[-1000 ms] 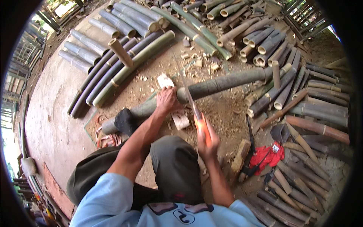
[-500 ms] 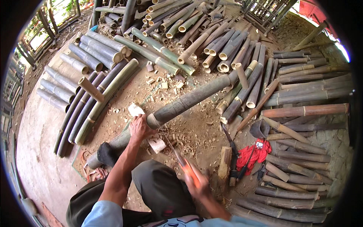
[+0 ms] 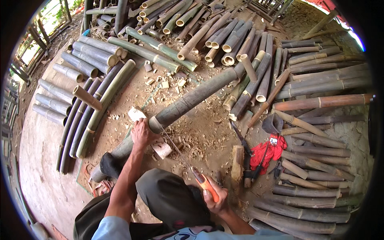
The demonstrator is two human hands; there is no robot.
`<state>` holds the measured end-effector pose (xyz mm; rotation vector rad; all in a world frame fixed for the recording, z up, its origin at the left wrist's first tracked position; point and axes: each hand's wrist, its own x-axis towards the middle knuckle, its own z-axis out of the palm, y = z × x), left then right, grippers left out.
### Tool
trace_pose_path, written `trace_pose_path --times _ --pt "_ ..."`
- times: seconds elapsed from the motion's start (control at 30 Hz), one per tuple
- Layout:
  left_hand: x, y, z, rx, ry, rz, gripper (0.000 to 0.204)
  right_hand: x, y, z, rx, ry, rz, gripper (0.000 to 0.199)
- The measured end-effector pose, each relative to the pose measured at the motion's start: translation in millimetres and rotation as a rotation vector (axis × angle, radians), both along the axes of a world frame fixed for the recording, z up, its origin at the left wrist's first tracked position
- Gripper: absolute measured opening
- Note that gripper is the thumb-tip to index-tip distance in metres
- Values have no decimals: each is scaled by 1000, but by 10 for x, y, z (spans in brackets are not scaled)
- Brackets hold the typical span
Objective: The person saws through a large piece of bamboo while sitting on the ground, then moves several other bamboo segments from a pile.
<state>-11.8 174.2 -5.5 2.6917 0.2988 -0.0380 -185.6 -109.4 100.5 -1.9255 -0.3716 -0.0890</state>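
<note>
A long, thick bamboo pole (image 3: 196, 98) slants from near my left foot up to the stacked bamboo at the back right. My left hand (image 3: 142, 134) wraps over it, just left of a pale node ring. In my right hand (image 3: 217, 197) is the orange handle of a handsaw (image 3: 179, 150), held low in front of my right knee. The thin blade runs up and left, its far end against the pole at that ring. My dark-covered foot (image 3: 111, 165) rests on the pole's near end. Pale blocks (image 3: 162, 149) show on both sides of the pole, by my left hand.
Bamboo lengths (image 3: 90, 106) lie in rows at left, with piles (image 3: 240, 40) behind and stacks (image 3: 316, 152) at right. Wood chips (image 3: 200, 140) litter the dirt. Near my right side are a red cloth (image 3: 264, 154), a dark sheathed blade (image 3: 241, 138) and an upright wooden stump (image 3: 237, 164).
My right hand has drawn the saw back, down and to the right, so more blade shows below the pole. My left hand keeps its hold; the whole view has shifted slightly.
</note>
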Motion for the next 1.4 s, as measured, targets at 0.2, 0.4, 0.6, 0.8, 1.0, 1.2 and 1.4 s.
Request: trace_pose_path --times 0.2,0.4,0.6,0.8,1.0,1.2,1.4 --pt "-60 -179 42 -38 15 24 75 1115 779 -199 -189 103 70 44" --pt "-118 98 -105 -1 18 -10 69 54 97 -34 -32 21 54 48" --pt "-15 -200 -24 -12 66 -32 73 968 599 -410 -44 -119 3 46" --pt "-47 49 -87 9 72 -47 71 327 338 -168 0 -6 10 47" --pt "48 -146 -6 -58 13 -5 66 537 302 -314 10 -90 28 48" --pt "-65 108 -157 -96 57 0 66 624 598 -128 52 139 31 45" --pt "-119 104 -191 10 -26 27 67 59 74 -140 -83 106 93 45"
